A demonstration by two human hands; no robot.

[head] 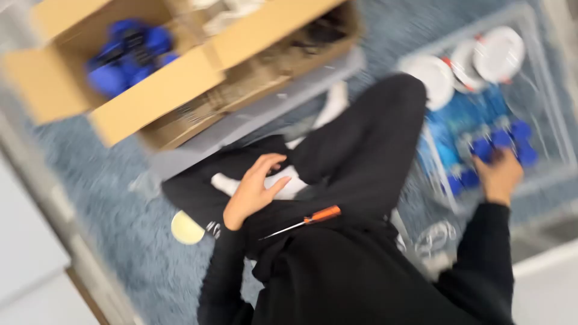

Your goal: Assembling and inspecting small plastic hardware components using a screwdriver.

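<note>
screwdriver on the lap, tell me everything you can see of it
The screwdriver has an orange handle with a dark band at its neck and a thin, bright metal shaft. It lies flat and slanted on the black trousers of the seated person, handle up to the right, tip pointing down to the left. Neither hand touches it: the left hand rests on the leg just beside the tip end, and the right hand is away in the clear bin. The tip's shape is too blurred to tell.

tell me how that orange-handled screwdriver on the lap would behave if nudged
The screwdriver looks stiff, with a thin metal shaft. It lies loose on sloping black trousers, so it would probably slide or roll off. Likely light, and easy to lift by its thicker orange handle.
</note>
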